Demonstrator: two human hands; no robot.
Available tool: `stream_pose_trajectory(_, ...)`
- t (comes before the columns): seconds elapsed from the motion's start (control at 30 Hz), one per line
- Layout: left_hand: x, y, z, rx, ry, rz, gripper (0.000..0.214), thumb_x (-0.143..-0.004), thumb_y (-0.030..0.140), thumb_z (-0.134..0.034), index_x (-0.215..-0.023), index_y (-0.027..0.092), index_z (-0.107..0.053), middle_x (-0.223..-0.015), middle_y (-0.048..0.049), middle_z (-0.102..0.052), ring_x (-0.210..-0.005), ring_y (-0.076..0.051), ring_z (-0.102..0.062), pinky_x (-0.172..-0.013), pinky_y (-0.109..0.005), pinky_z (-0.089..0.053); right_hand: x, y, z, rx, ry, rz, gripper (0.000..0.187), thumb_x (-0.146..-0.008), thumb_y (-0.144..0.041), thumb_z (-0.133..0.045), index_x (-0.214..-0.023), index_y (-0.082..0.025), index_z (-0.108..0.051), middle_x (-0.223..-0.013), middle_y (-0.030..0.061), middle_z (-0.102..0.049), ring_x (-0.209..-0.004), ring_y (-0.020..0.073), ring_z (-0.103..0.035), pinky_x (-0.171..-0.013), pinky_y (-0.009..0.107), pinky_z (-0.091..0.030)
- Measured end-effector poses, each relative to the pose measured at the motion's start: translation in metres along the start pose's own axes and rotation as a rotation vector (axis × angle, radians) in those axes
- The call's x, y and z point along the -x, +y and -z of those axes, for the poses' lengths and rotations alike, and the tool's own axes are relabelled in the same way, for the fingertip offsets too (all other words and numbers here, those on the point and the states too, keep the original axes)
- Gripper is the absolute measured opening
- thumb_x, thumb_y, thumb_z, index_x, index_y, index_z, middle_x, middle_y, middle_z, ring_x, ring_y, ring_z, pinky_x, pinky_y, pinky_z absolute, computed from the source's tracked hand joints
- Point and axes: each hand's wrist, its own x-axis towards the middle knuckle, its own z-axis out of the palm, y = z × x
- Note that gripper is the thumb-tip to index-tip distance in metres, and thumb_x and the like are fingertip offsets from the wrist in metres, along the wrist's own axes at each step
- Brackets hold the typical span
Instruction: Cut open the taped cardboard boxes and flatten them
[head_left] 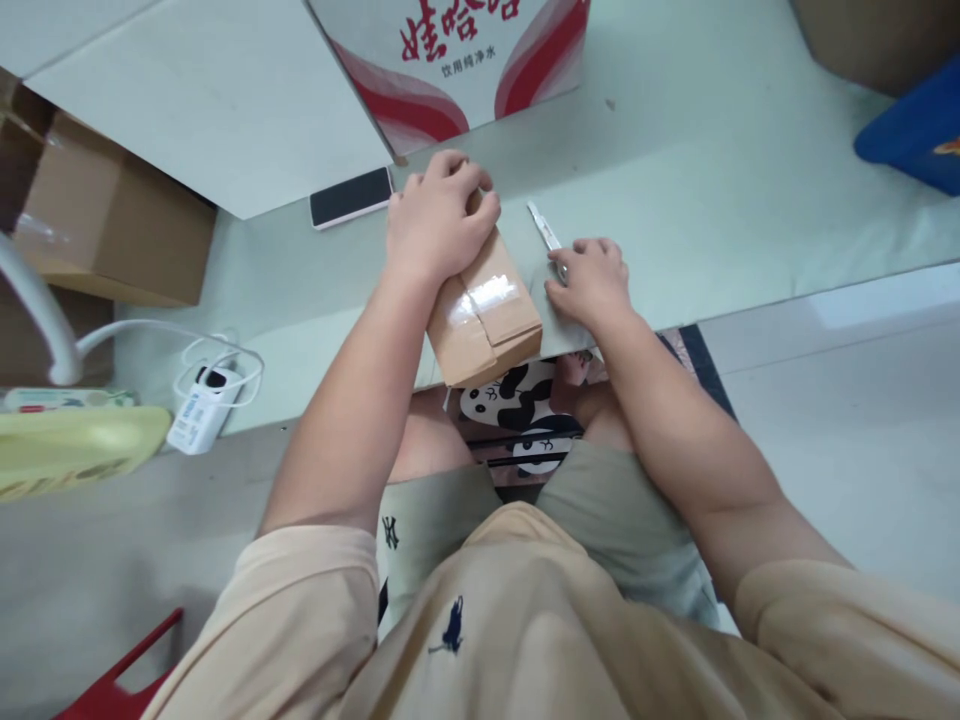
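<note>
A small brown cardboard box [487,310], with clear tape across its top, lies tilted at the table's front edge. My left hand [442,215] wraps over the box's far end, its fingers curled round the side. To the right of the box is a slim white utility knife [546,228], pointing away from me. The near end of the knife is between the thumb and forefinger of my right hand [596,280], which rests low by the tabletop; the other fingers are curled.
A dark-screened phone [351,199] lies left of the box. Behind stands a large white and red carton [465,75]. Brown cartons [120,210], a white power bank with a cable [201,410] and a yellow tray [82,445] are at left. Something blue [915,135] is at far right.
</note>
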Motion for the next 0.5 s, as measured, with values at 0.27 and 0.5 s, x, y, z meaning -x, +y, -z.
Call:
stream_pose_trajectory(0.27,0.006,0.016,0.021,-0.393,0.056,0.197,0.015,-0.093,0.033,-0.066,-0.100,0.023,-0.074,-0.135,-0.0131,-0.061,-0.124,-0.038,-0.057,-0.111,-0.060,-0.036,-0.003,-0.005,0.013,0.145,-0.114,-0.034,0.032,-0.089,-0.013,-0.050,-0.108,-0.020,-0.074,-0.119,0.0169,-0.071,-0.110,0.0357,-0.063,-0.094,0.053,-0.050)
stream_pose_trajectory(0.5,-0.005,-0.016,0.018,-0.279,0.138,0.169,0.017,-0.086,0.042,-0.070,-0.084,0.024,-0.067,-0.105,-0.0116,-0.063,-0.113,-0.034,-0.052,-0.105,-0.050,-0.031,0.002,-0.003,0.025,-0.108,-0.061,-0.079,0.032,-0.098,-0.026,-0.046,-0.125,-0.024,-0.062,-0.082,0.0058,-0.065,-0.078,0.0249,-0.062,-0.079,0.042,-0.051)
